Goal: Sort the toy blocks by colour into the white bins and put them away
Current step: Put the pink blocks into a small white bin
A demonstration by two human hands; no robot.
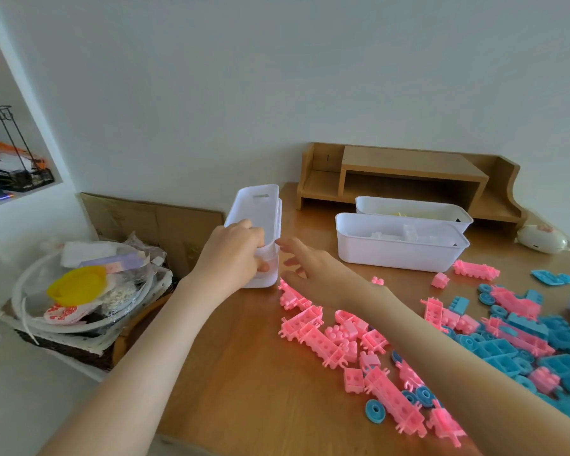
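- At the left edge of the worktop (244, 373), in the head view: gripping the near end of a white bin (260, 209) with the left hand (234, 255), fingers curled over its rim. Seemingly two bins nested, going by the doubled rim.
- Reaching toward the same bin with the right hand (310, 268), fingers straight and spread wide, holding nothing, just short of its side wall.
- Lying loose over the near and right part of the worktop: pink blocks (326, 337) closer to the held bin, blue blocks (507, 350) further right, mixing where the heaps meet.
- Standing further back, in front of the wooden shelf (408, 172): a front bin (399, 255) holding pale pieces, and a rear bin (441, 210) with something yellowish, too dim to name.
- Judging the handling:
  - Bin: thin, stiff, light plastic, probably sliding easily on smooth wood and tipping if lifted by one end. Best taken by both long rims or the slot handle at the far end.
  - Blocks: hard, light and knobbly, so easy to pinch or scoop; round blue wheels likely rolling.
- Minding the edges: bin sitting right at the worktop's left brink, above a cluttered basket (79, 324) and cardboard (152, 218). Bare wood lying open between bin and pink heap, and toward the near edge.
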